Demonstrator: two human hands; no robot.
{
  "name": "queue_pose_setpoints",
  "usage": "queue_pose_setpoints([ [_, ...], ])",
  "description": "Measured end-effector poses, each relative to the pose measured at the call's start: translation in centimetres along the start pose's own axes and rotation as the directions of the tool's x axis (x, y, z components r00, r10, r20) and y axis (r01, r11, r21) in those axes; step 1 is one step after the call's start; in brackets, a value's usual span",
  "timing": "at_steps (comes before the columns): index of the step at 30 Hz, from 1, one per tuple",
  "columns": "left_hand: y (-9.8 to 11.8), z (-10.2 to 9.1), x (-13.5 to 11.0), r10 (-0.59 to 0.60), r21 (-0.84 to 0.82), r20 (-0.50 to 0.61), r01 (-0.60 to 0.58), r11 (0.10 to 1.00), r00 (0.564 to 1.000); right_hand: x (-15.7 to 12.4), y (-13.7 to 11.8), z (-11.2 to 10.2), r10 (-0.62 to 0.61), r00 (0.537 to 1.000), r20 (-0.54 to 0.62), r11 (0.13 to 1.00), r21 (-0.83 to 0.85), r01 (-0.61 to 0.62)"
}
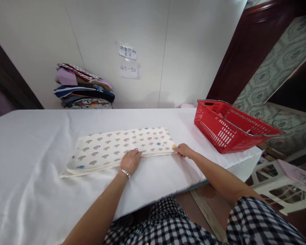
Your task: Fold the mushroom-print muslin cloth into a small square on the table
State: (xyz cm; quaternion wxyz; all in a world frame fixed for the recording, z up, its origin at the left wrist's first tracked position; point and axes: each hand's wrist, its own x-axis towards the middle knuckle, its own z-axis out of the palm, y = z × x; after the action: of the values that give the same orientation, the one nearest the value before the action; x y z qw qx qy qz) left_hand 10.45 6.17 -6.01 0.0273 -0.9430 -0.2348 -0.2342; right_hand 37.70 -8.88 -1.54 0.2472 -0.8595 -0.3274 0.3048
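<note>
A cream cloth (pixel 114 144) printed with grey, red, blue and yellow mushrooms lies folded in a long layered strip on the white-covered table (pixel 153 190). My left hand (pixel 131 162), with a silver bracelet at the wrist, is closed over the middle of the near edge, its fingertips on the top layer. At the near right corner, my right hand (pixel 184 150) pinches the cloth between thumb and fingers. The folded layers show along the near edge, fanned slightly apart at the left end.
A red plastic basket (pixel 229 132) stands at the table's right end. Against the back wall is a stack of folded fabrics (pixel 84 88). Paper signs (pixel 130 69) are taped above. A white plastic stool (pixel 283 183) stands on the floor at right.
</note>
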Motion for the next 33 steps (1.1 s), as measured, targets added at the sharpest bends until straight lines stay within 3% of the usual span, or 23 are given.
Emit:
queue_pose_setpoints([
  [10,0.0,-0.1,-0.1,0.006,-0.009,-0.005,-0.007,1.0,1.0,1.1,-0.3,-0.9,-0.04,0.998,-0.049,0.998,-0.039,0.038],
  [15,0.2,-0.1,0.0,0.002,-0.018,0.001,-0.002,1.0,1.0,1.0,0.1,-0.3,-0.039,0.999,-0.019,0.988,-0.151,0.036],
  [22,0.1,0.0,0.0,0.005,-0.021,-0.005,-0.005,1.0,1.0,0.6,-0.5,0.0,-0.07,0.995,-0.065,0.961,-0.271,0.05],
  [33,0.2,-0.2,0.0,0.017,0.006,0.012,-0.017,1.0,1.0,1.2,-0.3,-0.1,-0.013,0.999,-0.052,0.989,-0.149,0.005],
])
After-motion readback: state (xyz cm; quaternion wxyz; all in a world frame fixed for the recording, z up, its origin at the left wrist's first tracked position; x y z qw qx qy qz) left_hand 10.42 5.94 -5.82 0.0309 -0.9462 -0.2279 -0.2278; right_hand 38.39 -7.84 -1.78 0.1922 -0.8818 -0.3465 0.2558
